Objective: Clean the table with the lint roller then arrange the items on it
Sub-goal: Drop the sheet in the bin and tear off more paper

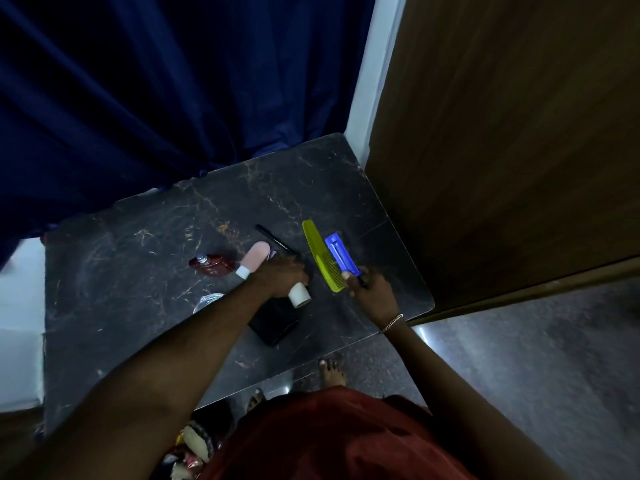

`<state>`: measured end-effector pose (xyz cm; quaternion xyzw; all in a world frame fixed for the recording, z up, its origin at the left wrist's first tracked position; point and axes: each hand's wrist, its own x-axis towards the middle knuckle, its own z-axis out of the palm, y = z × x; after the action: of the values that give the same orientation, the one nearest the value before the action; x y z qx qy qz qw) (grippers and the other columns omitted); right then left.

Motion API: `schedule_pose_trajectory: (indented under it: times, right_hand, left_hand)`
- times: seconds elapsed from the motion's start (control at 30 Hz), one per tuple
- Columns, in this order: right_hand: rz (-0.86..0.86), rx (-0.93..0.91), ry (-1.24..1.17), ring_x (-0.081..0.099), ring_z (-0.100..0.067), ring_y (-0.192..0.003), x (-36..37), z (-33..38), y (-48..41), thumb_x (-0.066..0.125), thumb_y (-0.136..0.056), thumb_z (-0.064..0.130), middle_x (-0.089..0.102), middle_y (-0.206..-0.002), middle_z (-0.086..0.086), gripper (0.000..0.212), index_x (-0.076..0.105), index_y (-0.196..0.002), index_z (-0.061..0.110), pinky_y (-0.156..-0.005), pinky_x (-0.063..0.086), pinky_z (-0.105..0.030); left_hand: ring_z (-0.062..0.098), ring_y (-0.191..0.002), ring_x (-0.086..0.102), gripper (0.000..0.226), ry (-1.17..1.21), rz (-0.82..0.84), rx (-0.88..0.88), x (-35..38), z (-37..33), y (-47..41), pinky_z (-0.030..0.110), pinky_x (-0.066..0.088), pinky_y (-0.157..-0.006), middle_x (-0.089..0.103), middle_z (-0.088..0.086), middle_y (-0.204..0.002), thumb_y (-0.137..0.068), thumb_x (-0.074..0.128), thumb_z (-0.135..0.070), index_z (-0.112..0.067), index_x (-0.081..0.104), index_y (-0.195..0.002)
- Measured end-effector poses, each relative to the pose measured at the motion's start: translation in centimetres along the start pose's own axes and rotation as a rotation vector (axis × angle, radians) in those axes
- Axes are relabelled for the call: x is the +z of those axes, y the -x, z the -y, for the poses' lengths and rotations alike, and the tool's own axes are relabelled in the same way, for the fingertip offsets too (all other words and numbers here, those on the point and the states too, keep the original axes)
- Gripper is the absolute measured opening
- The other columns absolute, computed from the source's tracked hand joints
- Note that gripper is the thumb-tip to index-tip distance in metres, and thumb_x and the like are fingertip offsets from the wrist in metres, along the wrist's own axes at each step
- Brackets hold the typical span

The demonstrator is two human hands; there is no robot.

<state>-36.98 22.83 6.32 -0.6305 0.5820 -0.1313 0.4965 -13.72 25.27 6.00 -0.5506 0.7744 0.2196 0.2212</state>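
**A:** Lint roller point(300, 294) is in the left hand point(281, 277), fingers wrapped round the handle end, white roll poking out toward the person. It sits right over the top corner of the black box point(274, 322), can't tell if it's actually touching it.

**B:** Using that black box as the anchor, what's nearest the camera?

**A:** Red garment point(332, 438) and bare toes point(332, 370) on the floor, well on the near side of the box, past the bench point(114, 306) edge. Box itself lies flat on the dark marbled top.

**B:** And the right hand point(370, 292)?

**A:** Off to the right of the box, fingers pinched shut on the near end of the blue comb point(341, 254). Bracelet point(393, 322) on that wrist.

**B:** Other bits?

**A:** Yellow comb point(320, 254) lies just beside the blue one, on the side toward the box, the two touching or close to it. Left of the box there's something clear and round point(206, 301), half hidden by the forearm. Beyond the box: a pink tube with a white cap point(254, 259), a red bottle point(211, 265) left of that, and a thin black stick point(275, 240) farther back.

**B:** Behind all that?

**A:** Dark blue curtain point(156, 91), with a wooden door point(512, 133) to its right.
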Motion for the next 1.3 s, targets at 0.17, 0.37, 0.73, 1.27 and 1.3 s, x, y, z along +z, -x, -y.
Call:
schedule_pose_trajectory:
  times: [0.17,0.37,0.73,1.27,1.3]
  right_hand:
    - [0.011,-0.014,-0.032,0.065,-0.020,-0.083,-0.6,0.2,0.1,0.061,-0.097,0.040,0.069,-0.087,-0.006,0.039,0.067,-0.114,0.006,-0.083,0.052,-0.039]
    - [-0.035,-0.074,-0.008,0.071,-0.021,-0.080,-1.6,0.6,0.5,0.064,-0.096,0.039,0.075,-0.085,-0.006,0.032,0.070,-0.106,0.010,-0.077,0.053,-0.034]
    - [0.038,-0.310,0.128,0.072,-0.023,-0.081,-2.7,1.8,2.2,0.064,-0.095,0.040,0.074,-0.089,-0.006,0.038,0.063,-0.121,0.012,-0.077,0.057,-0.038]
    - [0.207,-0.540,0.546,0.068,-0.026,-0.078,-3.5,4.3,2.3,0.049,-0.095,0.059,0.070,-0.084,0.001,0.042,0.059,-0.117,0.025,-0.063,0.052,-0.037]
    - [0.216,-0.549,0.581,0.068,-0.026,-0.077,-3.7,4.6,2.2,0.048,-0.095,0.061,0.066,-0.076,0.006,0.041,0.059,-0.114,0.026,-0.058,0.047,-0.033]
  left_hand:
    - [0.017,-0.141,0.042,0.042,-0.016,-0.022,-0.007,-0.1,0.0,0.1,0.032,0.034,-0.109,0.056,-0.008,-0.143,-0.096,0.060,-0.024,-0.031,0.059,-0.137]
    - [0.021,-0.135,0.048,0.052,0.176,-0.220,-0.094,-1.4,-0.1,0.4,0.037,0.041,-0.105,0.057,-0.006,-0.142,-0.090,0.069,-0.021,-0.030,0.058,-0.140]
    - [0.026,-0.112,0.062,0.050,0.798,-0.779,-0.302,-0.1,-1.8,5.5,0.041,0.049,-0.100,0.064,0.001,-0.121,-0.082,0.081,-0.014,-0.018,0.066,-0.129]
    - [0.030,-0.117,0.055,0.058,0.654,-0.858,-0.380,0.7,-1.9,11.4,0.040,0.044,-0.104,0.060,0.005,-0.128,-0.084,0.076,-0.002,-0.017,0.063,-0.138]
    - [0.030,-0.116,0.055,0.058,0.621,-0.854,-0.380,0.7,-1.9,11.6,0.040,0.044,-0.102,0.060,0.005,-0.129,-0.084,0.075,-0.001,-0.017,0.063,-0.138]
